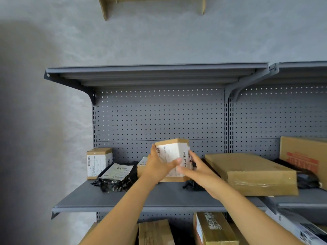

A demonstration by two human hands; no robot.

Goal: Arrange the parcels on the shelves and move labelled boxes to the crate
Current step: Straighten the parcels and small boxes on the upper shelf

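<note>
A small brown cardboard box with a white barcode label is gripped by the left hand and right hand above the grey metal shelf. A black plastic mailer bag lies at its 9 o'clock, a flat brown cardboard parcel at 3 o'clock.

Left hand, right hand — bare; forearms bare too — no sleeves, rings, watch visible.

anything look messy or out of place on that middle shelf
The black poly bag lies crumpled, leaning on the small upright box at the shelf's left end. The long flat box sits skewed, its near corner past the shelf edge.
</note>
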